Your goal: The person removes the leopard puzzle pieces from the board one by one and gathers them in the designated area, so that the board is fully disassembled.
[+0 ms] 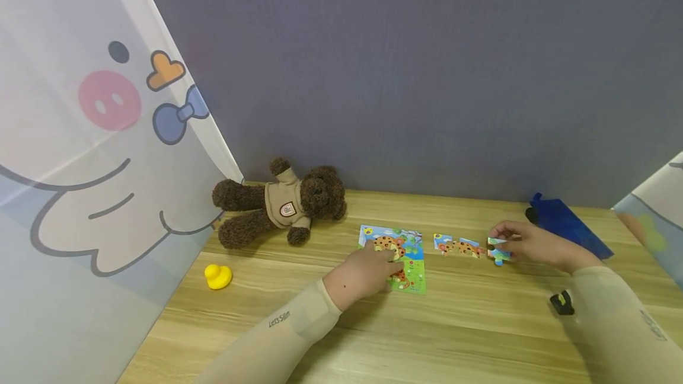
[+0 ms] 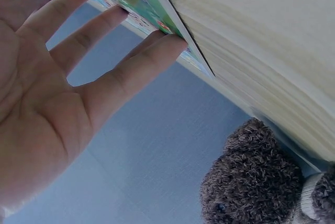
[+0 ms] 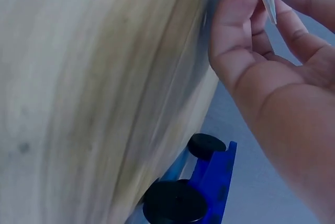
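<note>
My left hand [image 1: 367, 272] rests on a leopard picture card [image 1: 418, 271] lying on the table. In the left wrist view its fingers [image 2: 133, 75] are spread, fairly straight, with the tips on the card's printed face. To the right, my right hand [image 1: 539, 246] pinches a jigsaw piece [image 1: 498, 252] printed in blue and green between thumb and fingers. Just left of that piece lie two more jigsaw pieces, one with leopard spots [image 1: 469, 248] and one with a yellow mark in its corner [image 1: 441, 243]. The right wrist view shows the pinched piece [image 3: 268, 4] edge-on.
A brown teddy bear [image 1: 283, 203] in a beige top lies at the back left, with a yellow rubber duck [image 1: 217, 277] in front. A blue wheeled toy [image 1: 573, 227] is behind my right wrist. A small black object [image 1: 562, 302] sits beside the right sleeve. A grey wall closes off the back.
</note>
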The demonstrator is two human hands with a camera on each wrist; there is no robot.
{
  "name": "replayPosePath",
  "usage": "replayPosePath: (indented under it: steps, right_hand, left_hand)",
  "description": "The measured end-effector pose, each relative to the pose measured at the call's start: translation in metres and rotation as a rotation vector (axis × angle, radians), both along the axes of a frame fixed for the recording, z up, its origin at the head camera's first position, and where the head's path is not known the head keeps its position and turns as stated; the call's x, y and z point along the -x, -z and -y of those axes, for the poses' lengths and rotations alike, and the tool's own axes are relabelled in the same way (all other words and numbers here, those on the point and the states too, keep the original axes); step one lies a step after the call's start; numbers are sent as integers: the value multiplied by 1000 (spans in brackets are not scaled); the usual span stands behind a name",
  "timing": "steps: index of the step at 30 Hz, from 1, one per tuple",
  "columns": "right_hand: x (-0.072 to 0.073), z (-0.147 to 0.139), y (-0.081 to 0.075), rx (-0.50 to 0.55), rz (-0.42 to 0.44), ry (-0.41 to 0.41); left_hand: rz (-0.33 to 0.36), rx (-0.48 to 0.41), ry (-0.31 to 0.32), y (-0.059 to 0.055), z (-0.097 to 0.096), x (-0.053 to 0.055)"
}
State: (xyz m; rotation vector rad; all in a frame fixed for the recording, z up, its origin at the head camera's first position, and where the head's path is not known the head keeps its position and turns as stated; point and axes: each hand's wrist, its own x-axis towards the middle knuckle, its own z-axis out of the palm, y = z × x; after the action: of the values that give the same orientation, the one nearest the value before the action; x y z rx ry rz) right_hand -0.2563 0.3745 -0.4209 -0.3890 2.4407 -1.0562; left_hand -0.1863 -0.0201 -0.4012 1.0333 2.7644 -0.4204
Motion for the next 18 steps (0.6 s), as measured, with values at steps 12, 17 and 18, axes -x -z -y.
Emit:
replayPosePath:
  steps: [12,17,18]
  right_hand:
    - [2,-2,6,13,17,-31]
    - [3,-1,7,-5,20,-4]
    - [3,0,7,-3,17,-4]
  left_hand:
    - [-33,26,31,1,0,0]
    - [-34,34,33,1,0,0]
    - [-31,33,33,1,0,0]
